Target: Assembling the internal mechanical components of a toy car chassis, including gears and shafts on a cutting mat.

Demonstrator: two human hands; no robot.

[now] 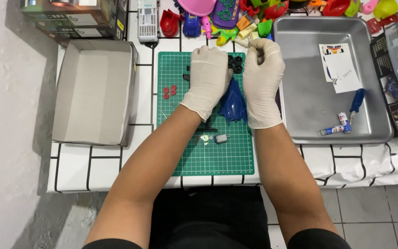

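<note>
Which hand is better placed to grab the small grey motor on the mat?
Probably left. The left hand is above the mat's middle, and the motor lies below it; the right hand is pinching a thin pin.

Head view, single camera: looks steeply down from above the person, close over the green cutting mat (206,152) at frame centre; floor along bottom edge.

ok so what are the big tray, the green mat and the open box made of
Tray: looks like metal, dull silver with soft reflections. Green mat: probably rubbery plastic, matte, printed with a white grid. Open box: cardboard by its look, plain grey-brown inside with folded walls.
</note>
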